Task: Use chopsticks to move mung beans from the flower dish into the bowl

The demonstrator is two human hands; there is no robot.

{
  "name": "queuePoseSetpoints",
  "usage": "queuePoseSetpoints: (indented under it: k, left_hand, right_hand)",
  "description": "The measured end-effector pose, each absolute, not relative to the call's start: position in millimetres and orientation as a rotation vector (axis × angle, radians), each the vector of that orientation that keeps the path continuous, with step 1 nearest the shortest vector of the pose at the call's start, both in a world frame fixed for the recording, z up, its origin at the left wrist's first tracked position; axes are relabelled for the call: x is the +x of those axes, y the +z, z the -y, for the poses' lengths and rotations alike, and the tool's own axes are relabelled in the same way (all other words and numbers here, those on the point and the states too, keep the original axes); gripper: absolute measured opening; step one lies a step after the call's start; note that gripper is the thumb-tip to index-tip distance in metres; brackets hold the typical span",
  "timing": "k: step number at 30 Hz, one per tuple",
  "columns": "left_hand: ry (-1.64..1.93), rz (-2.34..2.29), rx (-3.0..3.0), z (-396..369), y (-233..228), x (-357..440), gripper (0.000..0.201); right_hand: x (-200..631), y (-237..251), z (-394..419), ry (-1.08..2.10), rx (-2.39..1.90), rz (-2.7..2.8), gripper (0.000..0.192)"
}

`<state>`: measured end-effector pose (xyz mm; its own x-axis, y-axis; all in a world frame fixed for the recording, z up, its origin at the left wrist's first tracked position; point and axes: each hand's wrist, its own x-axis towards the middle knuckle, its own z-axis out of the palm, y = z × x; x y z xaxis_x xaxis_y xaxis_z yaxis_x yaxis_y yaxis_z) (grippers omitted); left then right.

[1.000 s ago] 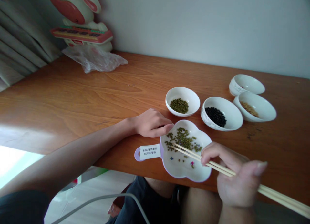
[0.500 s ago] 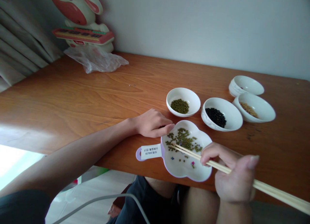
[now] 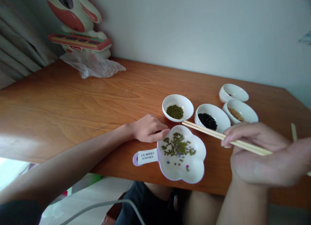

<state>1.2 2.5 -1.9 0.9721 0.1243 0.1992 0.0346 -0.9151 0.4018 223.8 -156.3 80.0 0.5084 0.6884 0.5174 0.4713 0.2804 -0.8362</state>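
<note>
My right hand (image 3: 262,157) grips a pair of wooden chopsticks (image 3: 211,131), raised above the table. Their tips lie close together over the gap between the mung bean bowl and the dish; whether anything is between them I cannot tell. The white flower-shaped dish (image 3: 179,174) has a purple rim and a labelled handle. Mung beans (image 3: 178,145) are scattered in it, with a pink bit (image 3: 187,166) near the front. My left hand (image 3: 149,129) rests on the table with curled fingers, its thumb on the dish's left rim. Behind the dish stands a white bowl (image 3: 189,108) of mung beans.
To the right stand a bowl (image 3: 224,119) of black beans, a bowl (image 3: 251,113) of tan pieces and a farther bowl (image 3: 239,92) with little visible inside. A plastic bag (image 3: 93,66) lies before a toy keyboard figure (image 3: 80,40) at the back left.
My right hand has lifted the chopsticks out of the dish, up and to the right. My left hand stays at the rim. The view has shifted slightly.
</note>
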Motion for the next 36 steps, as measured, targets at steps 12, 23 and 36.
queuePoseSetpoints:
  k: [12,23,36]
  left_hand:
    - [0.315,-0.103,2.722,-3,-3,1,0.040]
    - [0.280,-0.122,2.738,-2,-3,1,0.040]
    - [0.287,-0.120,2.719,-2,-2,2,0.039]
  right_hand:
    - [227,75,162,0.375,-1.350,1.127,0.086]
    - [213,43,179,0.880,-1.374,1.436,0.076]
    - [209,40,178,0.912,-1.311,1.496,0.072]
